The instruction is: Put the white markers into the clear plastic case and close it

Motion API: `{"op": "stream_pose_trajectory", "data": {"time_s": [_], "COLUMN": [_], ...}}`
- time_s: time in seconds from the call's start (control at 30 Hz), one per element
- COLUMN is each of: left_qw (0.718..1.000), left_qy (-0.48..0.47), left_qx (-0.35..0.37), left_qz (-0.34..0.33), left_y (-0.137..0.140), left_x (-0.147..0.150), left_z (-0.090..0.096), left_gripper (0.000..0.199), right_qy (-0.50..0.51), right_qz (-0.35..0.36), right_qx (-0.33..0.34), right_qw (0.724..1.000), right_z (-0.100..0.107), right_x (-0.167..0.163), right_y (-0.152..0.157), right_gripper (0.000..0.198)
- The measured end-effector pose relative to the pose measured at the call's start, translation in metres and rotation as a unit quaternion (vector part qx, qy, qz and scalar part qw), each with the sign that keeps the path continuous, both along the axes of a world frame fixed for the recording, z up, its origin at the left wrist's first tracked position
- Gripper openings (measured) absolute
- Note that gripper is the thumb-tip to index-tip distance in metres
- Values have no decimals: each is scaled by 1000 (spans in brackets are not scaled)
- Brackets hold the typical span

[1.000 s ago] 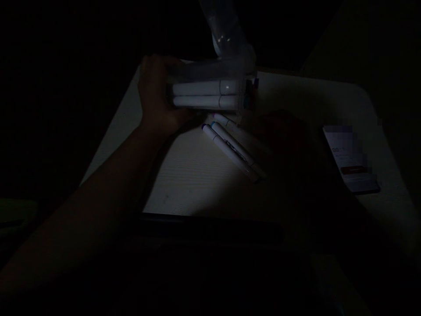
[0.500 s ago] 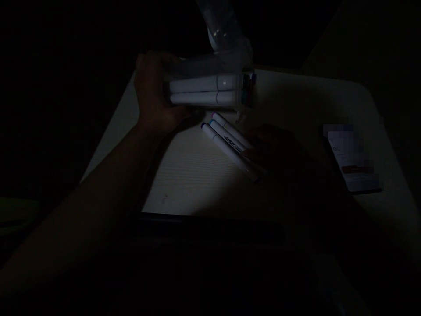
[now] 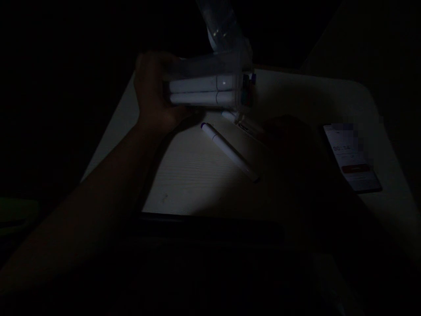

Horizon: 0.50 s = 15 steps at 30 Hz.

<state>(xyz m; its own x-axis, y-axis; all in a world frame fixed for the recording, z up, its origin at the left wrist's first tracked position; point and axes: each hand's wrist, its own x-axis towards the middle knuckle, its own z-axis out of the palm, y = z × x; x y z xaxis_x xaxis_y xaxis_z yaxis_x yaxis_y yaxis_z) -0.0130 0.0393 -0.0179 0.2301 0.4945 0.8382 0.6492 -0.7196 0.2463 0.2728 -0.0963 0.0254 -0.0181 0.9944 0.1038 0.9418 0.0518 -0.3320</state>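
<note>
While most of the scene sinks into darkness, a faint light picks out a clear plastic case (image 3: 200,66), boxy and smooth, tipped on its side above the far part of the table, with a see-through lid (image 3: 223,30) rising from its right end and glinting. Inside lie white markers (image 3: 202,84), thick and glossy, stacked lengthwise; at the right end small dark, blue and reddish tips show. Nearer, one purple-tipped marker (image 3: 228,151) lies slantwise, its white barrel crossed by a thin seam. The table (image 3: 184,180) is pale with a fine wood-like grain and a rounded far right corner; a phone (image 3: 357,162) lies on its right side, screen lit, with a red band. Along the near edge runs a dark strip (image 3: 210,226), and far left shows a dull green patch (image 3: 18,210), too dim to identify. The left hand (image 3: 153,96) reaches forward, fingers and thumb wrapped around the case's left end. The right hand (image 3: 286,136) is almost lost in shadow, its fingers closed on blurred white pens (image 3: 248,124) below the case's right end; their exact number is unclear.
</note>
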Motion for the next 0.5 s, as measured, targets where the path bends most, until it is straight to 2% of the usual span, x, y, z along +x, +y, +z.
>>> {"op": "stream_pose_trajectory", "data": {"time_s": [0.07,0.13,0.2,0.33,0.4,0.5], "left_qw": [1000,997,999,998,999,1000], "left_qy": [4,0,6,0,-6,-7], "left_qx": [24,72,42,65,39,-16], "left_qz": [-5,-29,-6,-24,-16,-8], "left_y": [-3,-3,-2,-1,-2,-6], "left_x": [1,1,1,0,0,1], "left_z": [0,0,-1,-1,-1,1], "left_gripper": [83,87,84,83,80,84], "right_qy": [3,12,22,51,77,132], "right_qz": [-3,-5,-14,-19,-29,-57], "right_qx": [-3,-2,-2,8,23,61], "right_qw": [1000,1000,1000,998,996,988], "right_z": [2,4,6,9,10,10], "right_x": [-1,-2,-3,-4,-5,-1], "right_y": [-1,-1,-1,-1,-2,-3], "right_gripper": [26,27,27,30,27,21]}}
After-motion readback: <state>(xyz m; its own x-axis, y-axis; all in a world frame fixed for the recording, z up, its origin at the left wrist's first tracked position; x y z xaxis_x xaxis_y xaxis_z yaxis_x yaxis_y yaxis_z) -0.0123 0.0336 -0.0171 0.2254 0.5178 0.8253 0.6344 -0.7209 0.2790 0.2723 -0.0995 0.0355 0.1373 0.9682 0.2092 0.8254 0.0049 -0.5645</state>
